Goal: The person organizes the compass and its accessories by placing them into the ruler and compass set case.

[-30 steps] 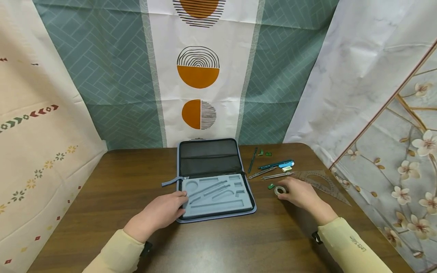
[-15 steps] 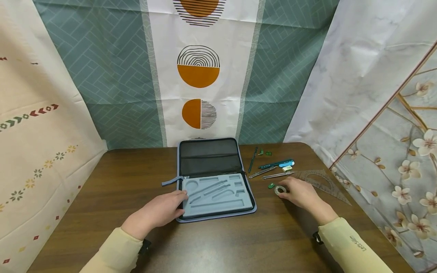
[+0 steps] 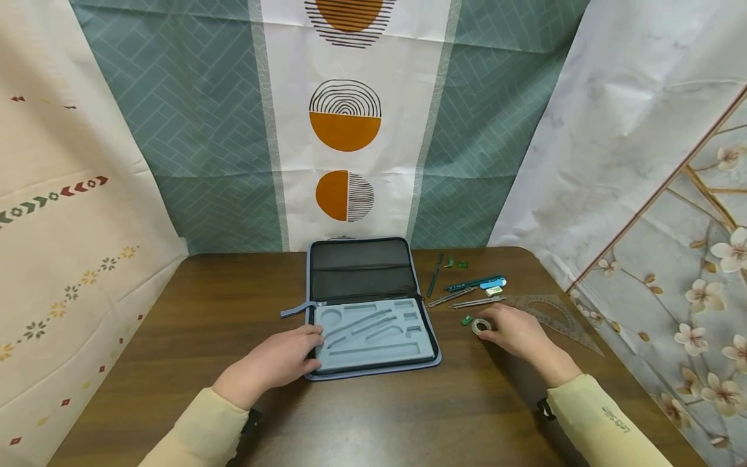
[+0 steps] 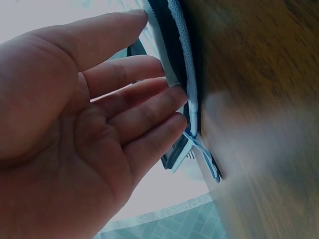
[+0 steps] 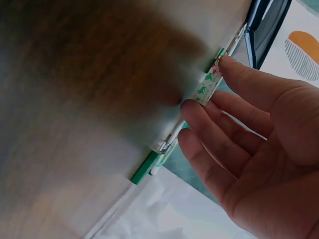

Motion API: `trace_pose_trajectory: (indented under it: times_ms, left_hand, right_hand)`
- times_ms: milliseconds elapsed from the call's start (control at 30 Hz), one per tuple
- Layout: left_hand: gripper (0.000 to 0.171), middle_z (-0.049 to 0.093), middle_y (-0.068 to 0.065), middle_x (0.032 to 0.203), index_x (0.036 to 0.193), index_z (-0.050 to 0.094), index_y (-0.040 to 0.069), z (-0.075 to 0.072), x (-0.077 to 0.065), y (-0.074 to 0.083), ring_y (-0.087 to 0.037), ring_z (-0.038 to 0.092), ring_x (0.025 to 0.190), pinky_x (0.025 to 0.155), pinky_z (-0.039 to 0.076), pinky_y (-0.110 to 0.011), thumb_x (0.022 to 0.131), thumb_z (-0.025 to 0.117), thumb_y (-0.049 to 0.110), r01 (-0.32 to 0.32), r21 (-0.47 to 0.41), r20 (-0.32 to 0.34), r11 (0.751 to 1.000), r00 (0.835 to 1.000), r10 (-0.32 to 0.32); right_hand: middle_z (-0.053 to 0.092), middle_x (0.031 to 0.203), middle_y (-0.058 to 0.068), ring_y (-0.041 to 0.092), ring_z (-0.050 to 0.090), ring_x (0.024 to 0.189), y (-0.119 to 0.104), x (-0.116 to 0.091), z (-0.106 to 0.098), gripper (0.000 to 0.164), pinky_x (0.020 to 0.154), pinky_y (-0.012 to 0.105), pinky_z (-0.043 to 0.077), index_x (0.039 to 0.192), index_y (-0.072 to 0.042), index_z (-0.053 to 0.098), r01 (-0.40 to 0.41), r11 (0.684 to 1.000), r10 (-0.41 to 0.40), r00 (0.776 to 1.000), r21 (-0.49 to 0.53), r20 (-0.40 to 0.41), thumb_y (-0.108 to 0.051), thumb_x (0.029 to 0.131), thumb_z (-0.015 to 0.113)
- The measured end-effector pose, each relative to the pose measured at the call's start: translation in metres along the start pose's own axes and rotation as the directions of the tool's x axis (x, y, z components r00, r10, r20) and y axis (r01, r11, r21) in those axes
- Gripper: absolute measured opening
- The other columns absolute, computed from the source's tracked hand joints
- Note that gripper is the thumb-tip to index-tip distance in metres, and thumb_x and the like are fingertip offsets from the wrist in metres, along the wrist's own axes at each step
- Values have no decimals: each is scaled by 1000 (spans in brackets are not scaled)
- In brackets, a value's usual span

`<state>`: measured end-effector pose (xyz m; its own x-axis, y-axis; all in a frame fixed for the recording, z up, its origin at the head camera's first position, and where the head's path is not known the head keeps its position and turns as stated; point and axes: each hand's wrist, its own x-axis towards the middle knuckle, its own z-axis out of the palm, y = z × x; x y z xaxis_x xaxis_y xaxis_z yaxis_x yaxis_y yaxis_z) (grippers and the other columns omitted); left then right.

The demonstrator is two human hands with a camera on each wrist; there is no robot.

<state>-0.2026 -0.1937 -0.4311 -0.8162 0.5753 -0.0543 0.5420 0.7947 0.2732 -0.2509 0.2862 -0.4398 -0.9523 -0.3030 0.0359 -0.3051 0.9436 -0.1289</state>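
A zip case (image 3: 360,254) lies unfolded on the table, its pale blue moulded tray (image 3: 373,360) showing bare recesses. My left hand (image 3: 271,360) rests against the case's left edge. In the left wrist view, the fingertips (image 4: 177,94) touch the rim, the fingers fairly straight. To the right of the case, my right hand (image 3: 516,334) pinches a small roll of tape (image 3: 478,326) between thumb and fingers, down at the tabletop. The right wrist view shows green and red patterns on the tape (image 5: 208,85). A small green piece (image 3: 466,320) lies just left of the roll.
Beyond the right hand lie a dark green pencil (image 3: 435,275), a dark pen (image 3: 467,284), a blue item (image 3: 493,282), an eraser (image 3: 493,292) and two metal compass-like tools (image 3: 452,296). A transparent triangular ruler (image 3: 574,329) lies right. Small green pieces (image 3: 463,264) sit farther back.
The head view has shifted slightly. Both hands keep their places, the left at the case edge and the right at the roll of tape.
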Motion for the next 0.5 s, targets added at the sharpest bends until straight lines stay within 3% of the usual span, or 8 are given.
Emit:
trace_pose_trajectory:
  times_ms: [133, 267, 500]
  left_hand:
    - [43, 60, -24, 153, 135, 72, -6, 2, 0, 0, -38, 65, 134, 104, 57, -52, 101, 83, 18, -3, 8, -8, 1000, 1000, 3]
    - [42, 60, -23, 152, 134, 73, -5, 2, 0, 0, -36, 69, 129, 101, 59, -51, 101, 83, 18, -2, 5, -16, 1000, 1000, 2]
    - [42, 60, -23, 153, 135, 72, -5, 1, 0, 2, -36, 69, 128, 101, 59, -50, 101, 83, 18, -8, 12, -12, 1000, 1000, 8]
  right_hand:
    - [76, 106, 6, 23, 71, 87, -3, 0, -3, 43, 73, 50, 59, 128, -4, 78, 16, 1000, -15, 1000, 10, -24, -27, 93, 90]
    - [67, 89, -5, 12, 58, 73, -9, 1, -7, 40, 64, 41, 51, 128, -8, 79, 44, 998, -42, 997, 34, -57, -26, 94, 90]
    - [70, 95, -2, 12, 65, 80, -23, 5, -14, 38, 68, 43, 56, 126, -8, 80, 88, 995, -84, 991, 37, -100, -25, 93, 90]
